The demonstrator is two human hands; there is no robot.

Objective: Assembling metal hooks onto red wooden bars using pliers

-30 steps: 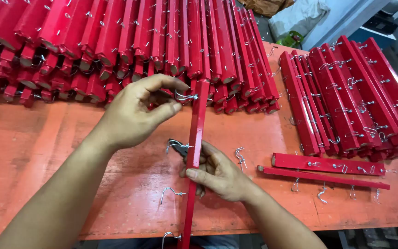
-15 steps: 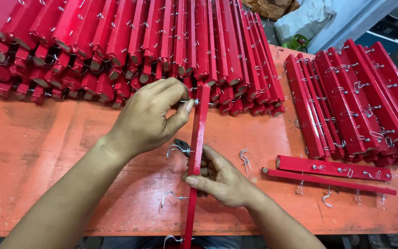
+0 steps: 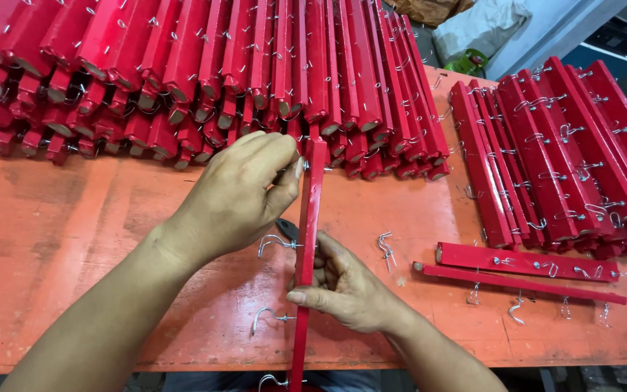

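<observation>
Left hand (image 3: 244,192) slid nearer; both hands, right hand (image 3: 342,287) too, grip one red bar (image 3: 308,247); three hooks (image 3: 273,243).

An orange desk (image 3: 59,239) (its paint scuffed) carries stacked red bars (image 3: 183,72), two loose bars (image 3: 524,265) and stray metal hooks (image 3: 386,247).

Even, bright daylight over my bench; soft shadows lay under my hands. Faint sheen on glossy red painted slats (image 3: 270,65). Edges bowed slightly; focus stayed sharp.
</observation>
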